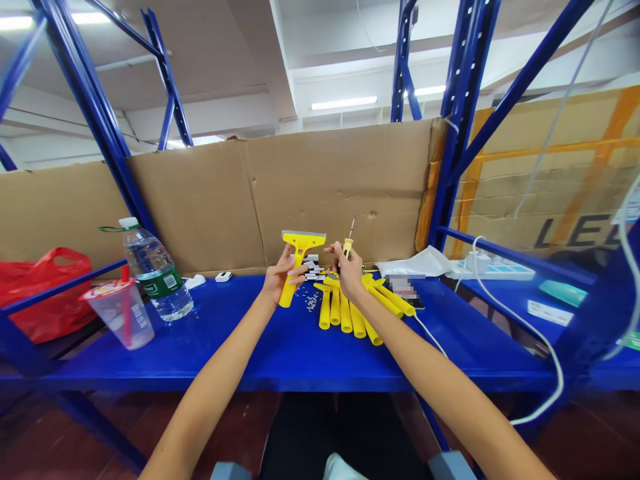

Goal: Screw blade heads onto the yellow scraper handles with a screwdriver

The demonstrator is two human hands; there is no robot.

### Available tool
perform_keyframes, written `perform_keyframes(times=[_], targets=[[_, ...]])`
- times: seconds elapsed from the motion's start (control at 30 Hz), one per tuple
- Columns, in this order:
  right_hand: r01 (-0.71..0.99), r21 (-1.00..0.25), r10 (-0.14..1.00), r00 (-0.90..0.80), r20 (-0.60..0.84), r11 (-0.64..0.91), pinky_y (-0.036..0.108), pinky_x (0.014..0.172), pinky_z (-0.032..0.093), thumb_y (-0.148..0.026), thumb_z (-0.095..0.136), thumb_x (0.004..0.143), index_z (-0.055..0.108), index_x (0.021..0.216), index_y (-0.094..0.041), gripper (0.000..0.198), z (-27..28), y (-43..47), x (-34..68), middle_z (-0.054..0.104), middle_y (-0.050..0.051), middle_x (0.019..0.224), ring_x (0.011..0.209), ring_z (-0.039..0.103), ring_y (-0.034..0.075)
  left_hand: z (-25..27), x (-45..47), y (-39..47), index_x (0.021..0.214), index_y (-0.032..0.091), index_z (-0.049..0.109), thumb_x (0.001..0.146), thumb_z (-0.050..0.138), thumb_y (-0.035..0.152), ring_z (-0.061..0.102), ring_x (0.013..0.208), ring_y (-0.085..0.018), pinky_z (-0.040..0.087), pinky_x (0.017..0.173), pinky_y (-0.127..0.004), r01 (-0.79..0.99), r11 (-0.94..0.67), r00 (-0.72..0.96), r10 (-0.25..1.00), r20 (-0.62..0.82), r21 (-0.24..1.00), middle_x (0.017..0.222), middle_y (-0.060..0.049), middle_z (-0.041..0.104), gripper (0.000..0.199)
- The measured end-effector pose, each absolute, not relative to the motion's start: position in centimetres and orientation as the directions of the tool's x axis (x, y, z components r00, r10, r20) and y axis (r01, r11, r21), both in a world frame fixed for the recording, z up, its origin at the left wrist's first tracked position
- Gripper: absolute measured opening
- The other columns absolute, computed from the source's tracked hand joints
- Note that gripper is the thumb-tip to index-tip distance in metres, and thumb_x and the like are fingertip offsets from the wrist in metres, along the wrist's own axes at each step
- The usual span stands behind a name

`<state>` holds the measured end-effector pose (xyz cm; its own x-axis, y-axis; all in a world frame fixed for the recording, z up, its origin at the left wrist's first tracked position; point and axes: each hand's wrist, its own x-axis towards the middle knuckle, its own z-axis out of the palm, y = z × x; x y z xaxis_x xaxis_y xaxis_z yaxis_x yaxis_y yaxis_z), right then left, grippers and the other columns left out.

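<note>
Nearest, the left forearm (220, 377) slants up and inward to the left of the row of yellow scrapers (346, 317), while the right forearm (425, 363) slants inward from the right and crosses in front of that row's right part. The row lies on the blue table (225, 347), its handles fanned side by side with their round, hollow ends facing the person. Small silvery bits (312, 302) lie scattered just left of the row.

Above and left of the row, the left hand (279, 279) is closed around the handle of a yellow scraper (299, 253). Its long axis stands steeply, tilted a little: the handle's end points down and slightly left, the wide head is uppermost and crosswise, and the blade edge faces up and away.

Over the row's far part, the right hand (351, 272) is bent inward with its fingers curled round a screwdriver (347, 248), some fingers reaching toward the scraper. The screwdriver points upward, tip leaning slightly right.

Well left of the row stand a lidded cup (117, 313) and, beyond it, a water bottle (165, 283). Behind the row rises a cardboard sheet (310, 193).
</note>
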<state>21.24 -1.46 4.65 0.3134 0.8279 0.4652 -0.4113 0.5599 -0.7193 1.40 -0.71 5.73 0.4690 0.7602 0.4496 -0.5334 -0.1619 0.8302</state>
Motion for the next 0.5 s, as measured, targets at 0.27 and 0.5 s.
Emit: perform_keyframes(times=[0.27,0.5], targets=[[-0.49,-0.717,0.86,0.161,0.485,0.496,0.023,0.04,0.047,-0.059,0.096,0.075,0.068,0.09,-0.024,0.047,5.9,-2.7,21.4,0.078,-0.001,0.095,0.04,0.027,0.001,5.4,2.1,-0.4,0.13,0.041,0.073,0.078,0.088,0.034,0.041,0.063,-0.007,0.032,0.049,-0.023,-0.463,-0.157,0.489,0.775,0.4,0.872,0.138,-0.008,0.066,0.055],[-0.508,-0.717,0.87,0.157,0.468,0.477,0.022,0.039,0.045,-0.055,0.099,0.072,0.071,0.09,-0.023,0.046,5.9,-2.6,21.7,0.073,-0.003,0.083,0.039,0.027,0.001,5.4,2.2,-0.3,0.13,0.041,0.072,0.076,0.09,0.032,0.04,0.063,-0.007,0.03,0.05,-0.022,-0.479,-0.127,0.511,0.764,0.393,0.869,0.14,-0.008,0.067,0.058]])
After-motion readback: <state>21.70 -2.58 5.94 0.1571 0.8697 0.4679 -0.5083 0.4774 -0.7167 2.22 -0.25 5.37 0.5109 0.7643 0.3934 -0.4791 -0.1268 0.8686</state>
